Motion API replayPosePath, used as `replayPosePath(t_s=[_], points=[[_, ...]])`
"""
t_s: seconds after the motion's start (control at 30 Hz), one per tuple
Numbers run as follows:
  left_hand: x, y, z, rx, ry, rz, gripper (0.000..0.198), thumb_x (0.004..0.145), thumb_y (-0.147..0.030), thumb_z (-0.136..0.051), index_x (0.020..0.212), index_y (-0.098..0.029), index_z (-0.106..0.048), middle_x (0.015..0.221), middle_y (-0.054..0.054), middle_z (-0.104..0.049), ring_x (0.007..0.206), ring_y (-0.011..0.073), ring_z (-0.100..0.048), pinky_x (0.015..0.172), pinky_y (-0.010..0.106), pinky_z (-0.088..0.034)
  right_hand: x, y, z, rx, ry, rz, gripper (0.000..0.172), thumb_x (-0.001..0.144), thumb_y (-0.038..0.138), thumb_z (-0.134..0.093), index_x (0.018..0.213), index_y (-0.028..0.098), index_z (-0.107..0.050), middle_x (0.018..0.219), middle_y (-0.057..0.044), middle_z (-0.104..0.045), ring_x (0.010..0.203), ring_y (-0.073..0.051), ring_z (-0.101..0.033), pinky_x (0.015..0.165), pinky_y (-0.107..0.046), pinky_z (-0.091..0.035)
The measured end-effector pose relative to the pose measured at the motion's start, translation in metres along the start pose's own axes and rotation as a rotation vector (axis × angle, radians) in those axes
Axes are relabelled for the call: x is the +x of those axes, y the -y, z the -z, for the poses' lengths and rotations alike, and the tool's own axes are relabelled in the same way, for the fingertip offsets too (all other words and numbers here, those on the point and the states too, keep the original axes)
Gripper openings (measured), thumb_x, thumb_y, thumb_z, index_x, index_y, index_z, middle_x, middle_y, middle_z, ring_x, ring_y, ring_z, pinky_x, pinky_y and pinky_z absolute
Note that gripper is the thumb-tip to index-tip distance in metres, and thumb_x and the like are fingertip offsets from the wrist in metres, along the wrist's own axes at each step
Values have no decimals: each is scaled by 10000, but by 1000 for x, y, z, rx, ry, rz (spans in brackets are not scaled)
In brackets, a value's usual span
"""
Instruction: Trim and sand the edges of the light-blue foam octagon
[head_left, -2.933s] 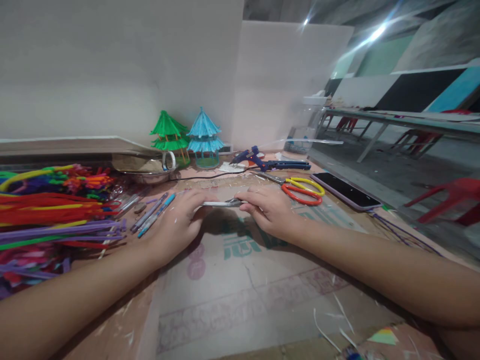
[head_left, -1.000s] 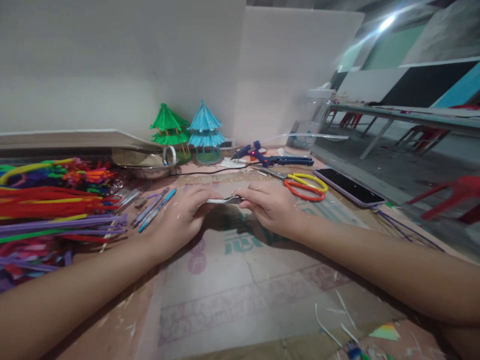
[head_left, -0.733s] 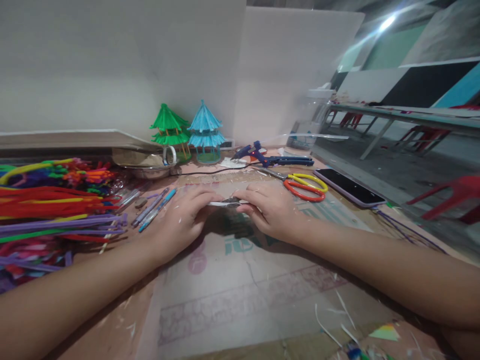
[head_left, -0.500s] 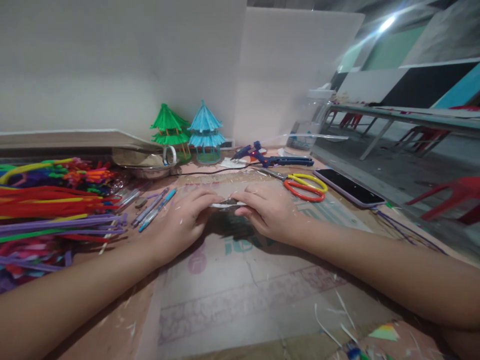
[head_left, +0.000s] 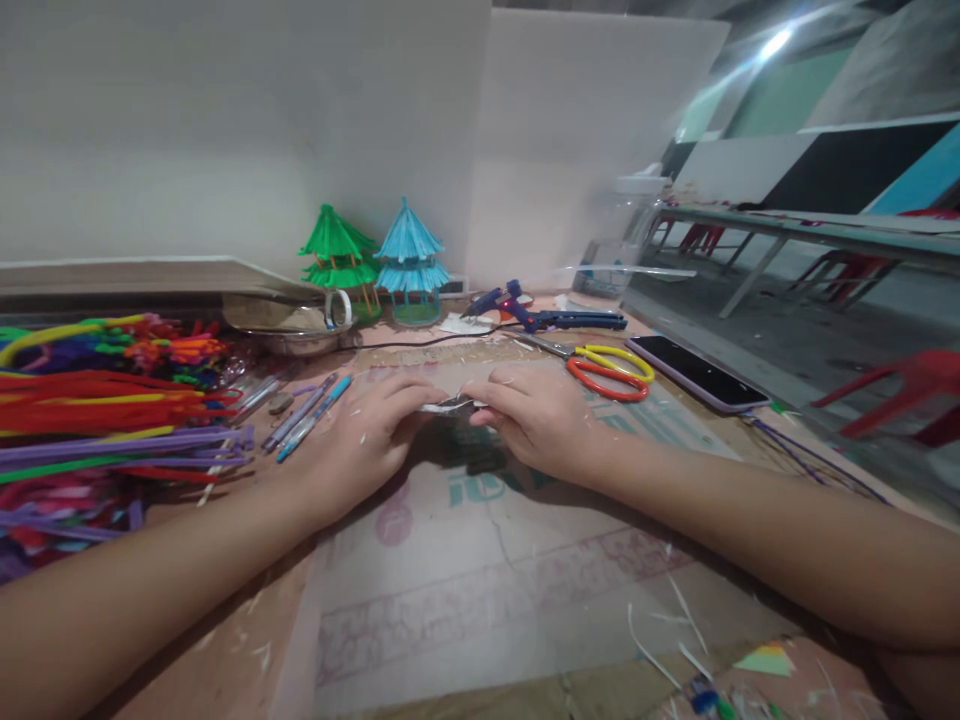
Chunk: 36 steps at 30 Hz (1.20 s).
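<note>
My left hand (head_left: pixel 360 440) and my right hand (head_left: pixel 536 415) meet over the middle of the table, fingers pinched together. Between them they hold a short, thin white-and-grey strip (head_left: pixel 448 405) just above a clear plastic sheet (head_left: pixel 487 560) laid on the table. What the strip is made of I cannot make out. Each hand grips one end of it.
A heap of coloured pipe cleaners (head_left: pixel 97 400) fills the left side, with pens (head_left: pixel 307 415) beside it. Green (head_left: pixel 337 260) and blue (head_left: pixel 411 260) model pagodas stand at the back. A glue gun (head_left: pixel 525 308), scissors (head_left: pixel 607 370) and a phone (head_left: pixel 697 372) lie to the right.
My hands have drawn slightly closer together, so less of the strip shows between them. They stay in the same spot on the table.
</note>
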<state>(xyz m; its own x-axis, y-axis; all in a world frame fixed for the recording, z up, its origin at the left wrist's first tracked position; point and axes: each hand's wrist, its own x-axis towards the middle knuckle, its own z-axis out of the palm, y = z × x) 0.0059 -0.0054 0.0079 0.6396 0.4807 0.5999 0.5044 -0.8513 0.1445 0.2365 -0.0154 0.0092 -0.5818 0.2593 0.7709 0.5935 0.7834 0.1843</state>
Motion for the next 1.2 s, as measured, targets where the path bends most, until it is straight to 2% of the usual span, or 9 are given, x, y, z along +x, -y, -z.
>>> replayPosePath(t_s=[0.23, 0.43, 0.53, 0.7, 1.2], points=[[0, 0, 0, 4, 15, 11, 241, 941, -167, -451, 1118, -242, -597, 1116, 65, -644, 1047, 212, -590, 899, 380, -484, -2, -1, 0, 109, 30, -74, 300, 986, 305, -411, 1001, 140, -661, 780, -64, -673, 700, -159, -596, 622, -270, -429], [0, 0, 0, -35, 11, 92, 285, 922, -163, -457, 1160, -248, -590, 1146, 52, -654, 1095, 222, -583, 938, 398, -474, -7, -9, -5, 199, -113, -248, 269, 967, 328, -438, 1046, 175, -645, 932, -83, -714, 855, -201, -657, 729, -323, -501], [0, 1, 0, -56, -3, 97, 318, 912, -141, -456, 1189, -243, -573, 1192, 53, -639, 1116, 219, -577, 958, 394, -465, -7, -9, -6, 191, -110, -206, 250, 961, 309, -454, 1040, 168, -645, 902, -81, -714, 831, -200, -656, 712, -317, -498], [-1, 1, -1, 19, -14, 57, 263, 924, -155, -459, 1139, -234, -589, 1130, 59, -648, 1092, 216, -581, 926, 372, -474, -5, -3, -3, 141, 5, -132, 256, 967, 303, -450, 1050, 154, -641, 810, -70, -680, 740, -182, -616, 648, -289, -455], [-2, 0, -1, 86, 6, 4, 240, 952, -180, -429, 1125, -215, -591, 1136, 87, -640, 1061, 228, -578, 906, 409, -486, -2, 3, -1, 124, 14, -77, 267, 975, 294, -449, 1015, 125, -652, 780, -66, -673, 686, -162, -583, 609, -266, -413]])
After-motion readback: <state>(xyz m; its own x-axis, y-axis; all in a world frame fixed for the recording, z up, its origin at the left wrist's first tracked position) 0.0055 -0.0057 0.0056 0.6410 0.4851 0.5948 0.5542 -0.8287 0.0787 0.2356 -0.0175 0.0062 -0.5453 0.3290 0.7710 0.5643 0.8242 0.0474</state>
